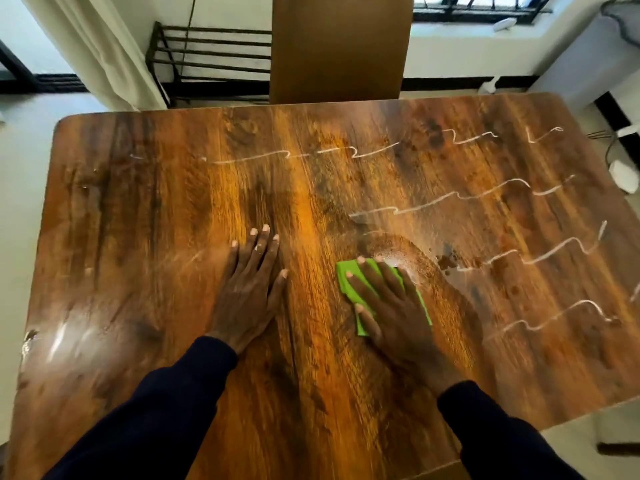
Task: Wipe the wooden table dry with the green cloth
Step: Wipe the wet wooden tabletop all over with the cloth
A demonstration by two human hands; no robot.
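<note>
The wooden table point(145, 209) fills most of the view. A folded green cloth point(348, 275) lies flat near its middle, and my right hand point(391, 303) presses on it with straight, spread fingers, covering most of it. My left hand point(249, 282) rests flat on the bare wood to the left of the cloth, fingers straight. Wavy white wet streaks point(460, 199) run across the right half of the table, and a wet smear with droplets point(446, 259) lies just right of the cloth. A fainter streak point(287, 154) crosses the far side.
A wooden chair back point(341, 46) stands against the table's far edge. Behind it are a black metal rack point(211, 57) and a white curtain point(100, 50). White furniture point(602, 60) and a small white device with cables point(623, 174) are beyond the right edge.
</note>
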